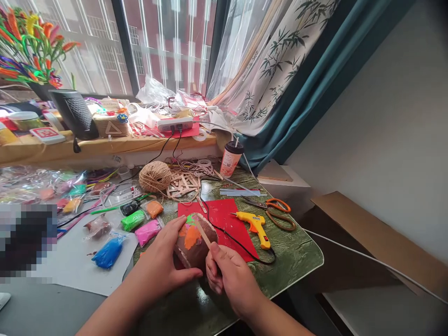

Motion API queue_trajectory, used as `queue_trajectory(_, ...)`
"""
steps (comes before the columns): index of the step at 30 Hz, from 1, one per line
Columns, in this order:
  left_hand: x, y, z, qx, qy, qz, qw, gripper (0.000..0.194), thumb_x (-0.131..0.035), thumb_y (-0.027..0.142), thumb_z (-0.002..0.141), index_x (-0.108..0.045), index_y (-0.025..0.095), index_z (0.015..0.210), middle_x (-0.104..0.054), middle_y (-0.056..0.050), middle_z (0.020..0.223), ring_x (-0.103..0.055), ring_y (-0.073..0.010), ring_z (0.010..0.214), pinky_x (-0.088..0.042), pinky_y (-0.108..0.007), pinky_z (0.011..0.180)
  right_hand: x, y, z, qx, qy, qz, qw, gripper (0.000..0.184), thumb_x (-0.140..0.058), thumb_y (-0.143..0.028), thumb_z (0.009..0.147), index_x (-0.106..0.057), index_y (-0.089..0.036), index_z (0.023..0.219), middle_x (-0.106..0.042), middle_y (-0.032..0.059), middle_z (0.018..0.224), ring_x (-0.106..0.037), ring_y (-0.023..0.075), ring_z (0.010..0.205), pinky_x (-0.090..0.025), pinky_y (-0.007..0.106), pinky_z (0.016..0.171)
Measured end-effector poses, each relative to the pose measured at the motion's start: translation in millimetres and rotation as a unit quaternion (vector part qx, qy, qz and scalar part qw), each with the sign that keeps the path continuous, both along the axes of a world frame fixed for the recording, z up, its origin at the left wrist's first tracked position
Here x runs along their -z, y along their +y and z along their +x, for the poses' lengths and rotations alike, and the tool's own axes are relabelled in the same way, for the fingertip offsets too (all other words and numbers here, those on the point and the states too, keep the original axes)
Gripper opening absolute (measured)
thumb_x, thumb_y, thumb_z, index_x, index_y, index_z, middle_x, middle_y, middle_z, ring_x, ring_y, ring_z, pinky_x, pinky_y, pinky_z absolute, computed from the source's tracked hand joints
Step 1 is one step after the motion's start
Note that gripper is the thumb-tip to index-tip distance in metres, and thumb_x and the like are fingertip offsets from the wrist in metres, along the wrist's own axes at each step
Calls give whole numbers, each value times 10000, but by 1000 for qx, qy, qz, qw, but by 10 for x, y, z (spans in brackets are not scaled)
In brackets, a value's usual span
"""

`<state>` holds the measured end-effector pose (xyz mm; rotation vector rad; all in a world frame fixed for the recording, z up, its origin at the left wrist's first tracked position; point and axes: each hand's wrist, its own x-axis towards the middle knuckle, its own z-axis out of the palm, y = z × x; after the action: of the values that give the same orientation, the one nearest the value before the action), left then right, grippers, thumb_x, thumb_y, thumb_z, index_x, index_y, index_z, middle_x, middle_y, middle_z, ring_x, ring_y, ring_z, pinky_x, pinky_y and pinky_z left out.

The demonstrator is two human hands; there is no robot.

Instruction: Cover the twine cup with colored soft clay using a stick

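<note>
My left hand (168, 256) is wrapped round the side of a brown clay-covered piece (206, 233), with the thumb along its lower edge. Orange, green and pinkish patches of clay show on its surface, and a pale rough rim runs along its edges. Between thumb and fingers, my right hand (227, 273) grips a wooden craft stick (203, 232). The stick's far end lies against the brown surface beside the orange patch. Beneath the piece is a red sheet (227, 212), partly hidden. Bags of pink clay (147, 232), green clay (133, 219) and orange clay (154, 209) lie left of my hands.
A yellow glue gun (257, 226) rests on the red sheet, its black cord looping nearby. Scissors (276, 207), glue sticks (241, 192) and a paper cup (231, 159) stand to the right. Behind are a twine ball (155, 176) and craft sticks (184, 184). Blue clay (108, 252) lies left.
</note>
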<state>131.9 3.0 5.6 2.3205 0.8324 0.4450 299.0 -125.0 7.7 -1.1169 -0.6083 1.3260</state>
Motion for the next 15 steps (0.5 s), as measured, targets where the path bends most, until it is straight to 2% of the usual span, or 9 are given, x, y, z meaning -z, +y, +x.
queue_trajectory(4, 70, 22, -18, -3, -9, 9, 1000, 1059, -913, 386, 737, -361, 268, 1634, -472, -175, 1711, -469, -402, 1570, -429, -641, 1264, 9, 14, -5, -19, 28, -1, 999, 650, -756, -792, 836, -507, -222, 645, -409, -95, 489, -316, 66, 426, -297, 214, 444)
queue_trajectory(9, 97, -1, -23, 8, -20, 32, 999, 1028, -887, 350, 757, -350, 282, 1631, -472, -176, 1712, -478, -404, 1564, -439, -653, 1253, 40, -3, -37, -47, -18, -44, 998, 692, -669, -866, 840, -518, -231, 610, -394, -96, 412, -288, 70, 351, -227, 223, 370)
queue_trajectory(15, 88, -23, -26, 20, -27, 53, 998, 1052, -890, 350, 772, -311, 315, 1650, -464, -186, 1711, -478, -427, 1559, -452, -682, 1231, -59, 28, -37, -37, -52, -71, 995, 717, -661, -872, 824, -485, -243, 529, -356, -92, 371, -270, 67, 331, -177, 240, 365)
